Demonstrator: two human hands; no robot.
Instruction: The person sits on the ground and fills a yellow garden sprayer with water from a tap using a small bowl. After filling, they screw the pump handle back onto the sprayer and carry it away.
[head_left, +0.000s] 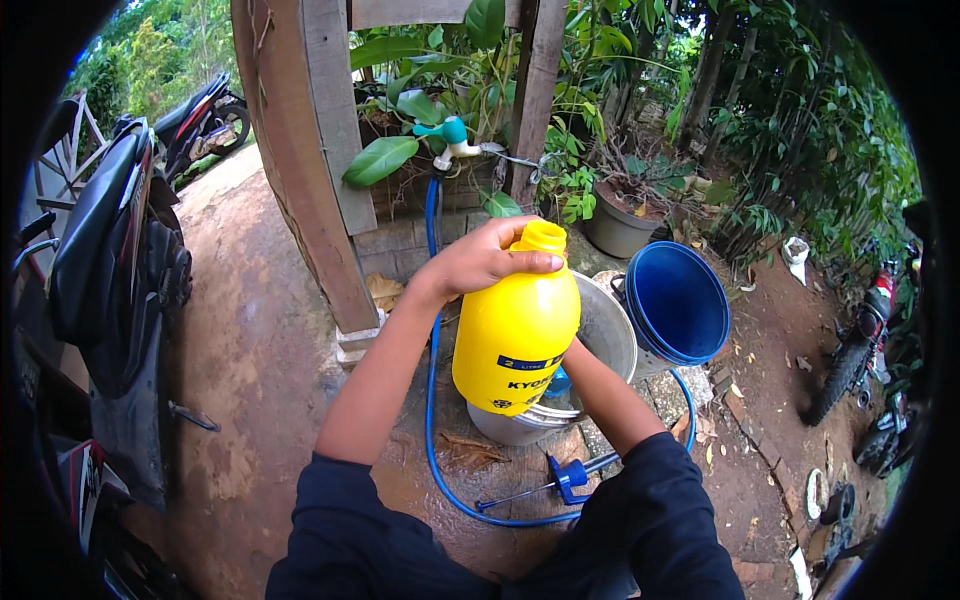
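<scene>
A yellow plastic sprayer bottle (517, 322), its mouth uncapped, is held nearly upright over a whitish bucket (611, 322). My left hand (499, 259) grips it around the shoulder, just below the neck. The right forearm passes behind the bottle, so my right hand is hidden there. Something blue shows inside the bucket beside the bottle. On the wet ground near my knees lies a blue sprayer pump head (571, 480) with its thin tube.
A blue-lined bucket (679, 300) stands to the right. Behind, a teal-handled tap (452, 135) feeds a blue hose (433, 375) that loops across the ground. A wooden post (300, 165), a potted plant (622, 217) and a parked motorcycle (112, 247) stand around.
</scene>
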